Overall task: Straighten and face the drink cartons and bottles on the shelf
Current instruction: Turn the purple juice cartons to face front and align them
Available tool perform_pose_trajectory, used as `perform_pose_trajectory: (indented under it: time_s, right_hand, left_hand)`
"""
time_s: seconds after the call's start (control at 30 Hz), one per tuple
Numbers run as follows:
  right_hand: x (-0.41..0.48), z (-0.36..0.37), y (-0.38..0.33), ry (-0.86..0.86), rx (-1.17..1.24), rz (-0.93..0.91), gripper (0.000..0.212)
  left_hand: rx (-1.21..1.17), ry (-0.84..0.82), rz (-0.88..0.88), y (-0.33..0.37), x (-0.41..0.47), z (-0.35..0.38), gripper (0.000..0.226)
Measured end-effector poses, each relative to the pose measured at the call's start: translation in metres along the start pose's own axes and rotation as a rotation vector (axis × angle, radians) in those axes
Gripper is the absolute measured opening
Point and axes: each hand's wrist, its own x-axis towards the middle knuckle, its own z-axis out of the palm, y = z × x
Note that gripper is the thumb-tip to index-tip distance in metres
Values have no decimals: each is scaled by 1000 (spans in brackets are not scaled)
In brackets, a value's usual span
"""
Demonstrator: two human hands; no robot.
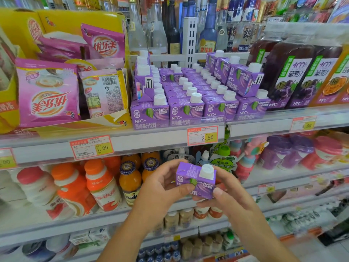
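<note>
The left hand (160, 188) and right hand (224, 197) both grip one purple juice carton (196, 183), held below the shelf (151, 141) front edge. It is probably being turned label-forward, and next needs a slot among the purple carton rows (188, 95). No free slot is discernible, and the fingers behind the carton are hidden.

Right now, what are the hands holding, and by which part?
A purple carton: the left hand grips its left side, the right hand its right side, thumbs on the front.
</note>
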Motion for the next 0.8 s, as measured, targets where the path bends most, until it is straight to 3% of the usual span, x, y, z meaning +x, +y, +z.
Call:
perform_pose_trajectory:
  time_s: [0.1, 0.4, 0.53, 0.7, 0.8]
  right_hand:
    - [1, -6, -4, 54, -214, -72, 35]
    - [0, -17, -14, 10, -451, -144, 39]
    - [12, -19, -42, -3, -580, -179, 35]
    - [39, -19, -97, -174, -773, -216, 32]
    - [57, -14, -142, -168, -864, -284, 25]
  left_hand:
    - [110, 25, 62, -1, -4, 1, 46]
    - [145, 13, 116, 8, -10, -1, 45]
    - [223, 51, 161, 16, -10, -2, 43]
    - [296, 112, 280, 49, -2, -6, 45]
    - [513, 208, 412, 76, 8, -18, 49]
